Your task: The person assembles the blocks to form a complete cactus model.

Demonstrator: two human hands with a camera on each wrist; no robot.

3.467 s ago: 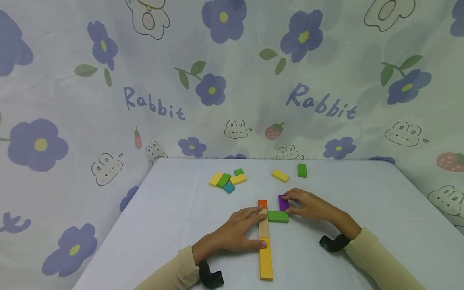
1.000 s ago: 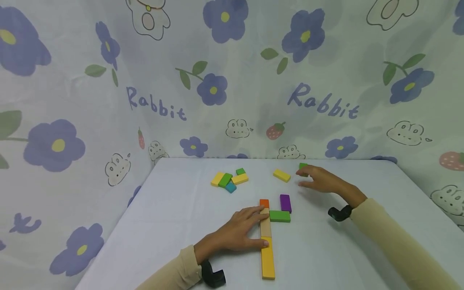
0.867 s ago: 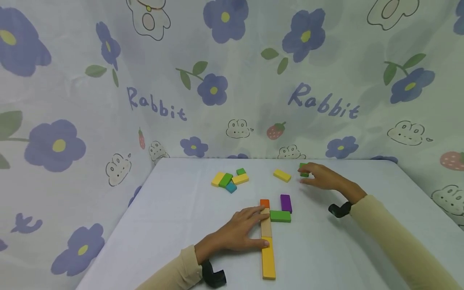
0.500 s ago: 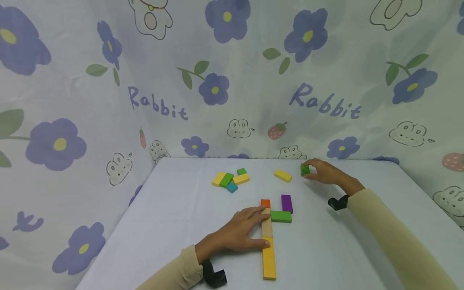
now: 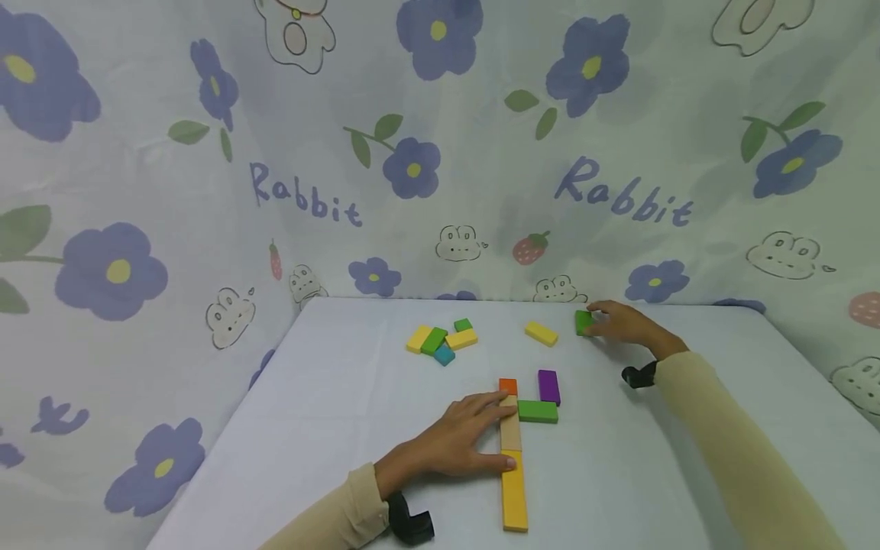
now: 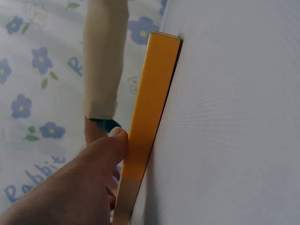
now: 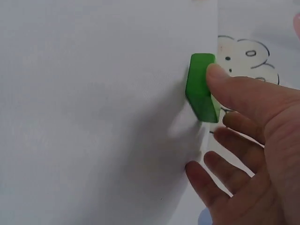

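My left hand [image 5: 457, 439] lies along a row of blocks: its fingertips rest on the orange block [image 5: 507, 384] and the plain wood block [image 5: 510, 431]. Its thumb touches the long yellow-orange block [image 6: 152, 103]. Off the row's right side lies a green block [image 5: 538, 412], with a purple block [image 5: 548, 386] standing out from its far side. At the back right, my right hand [image 5: 627, 322] is beside another green block [image 5: 582, 322]. In the right wrist view the thumb overlaps that green block [image 7: 199, 84], while the other fingers are spread and loosely bent.
A yellow block [image 5: 541, 333] lies left of my right hand. Farther left is a cluster of several yellow and green blocks with a teal block [image 5: 444, 354]. The white table [image 5: 330, 428] meets a flowered cloth [image 5: 467, 114] at its back edge.
My right hand has gone from the purple block to the far green block, reached round it, then shifted slightly right. The purple block stays where it was let go. My left hand keeps its place.
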